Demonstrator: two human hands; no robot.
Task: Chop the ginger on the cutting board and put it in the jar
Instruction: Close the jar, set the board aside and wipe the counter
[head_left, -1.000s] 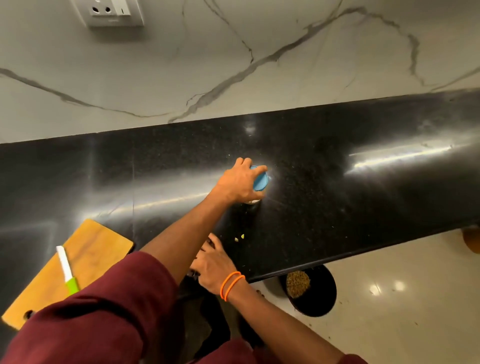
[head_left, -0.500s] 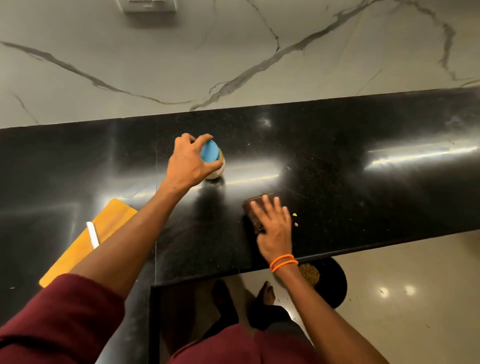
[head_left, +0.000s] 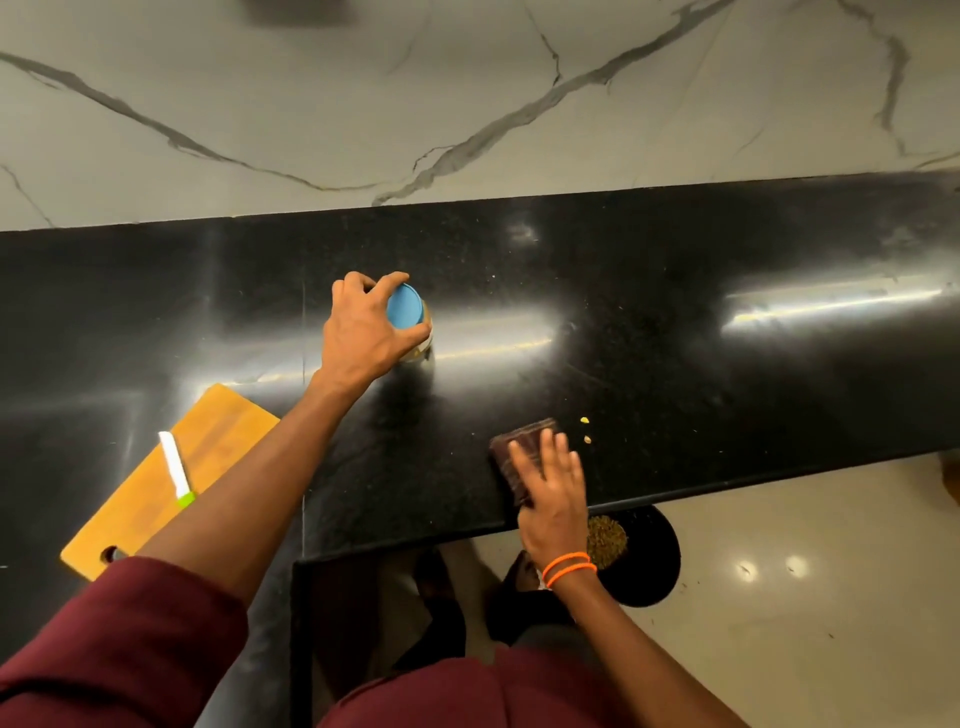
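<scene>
Blue-lidded round jar (head_left: 413, 325) sits clamped in our left grip (head_left: 363, 332) at twelve o'clock; our flat, open right grip (head_left: 550, 483) presses a brown scrubbing pad (head_left: 519, 457); wiping may flick the ginger bits (head_left: 585, 428) off the bench (head_left: 675, 364).

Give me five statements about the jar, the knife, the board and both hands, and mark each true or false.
1. The left hand grips the blue-lidded jar from above. True.
2. The knife lies on the cutting board. True.
3. The right hand holds the knife. False: it rests with straight fingers on a dark brown pad near the counter edge.
4. The jar's lid is off. False: the blue lid is on.
5. A few small yellow bits lie on the counter beside the pad. True.
</scene>
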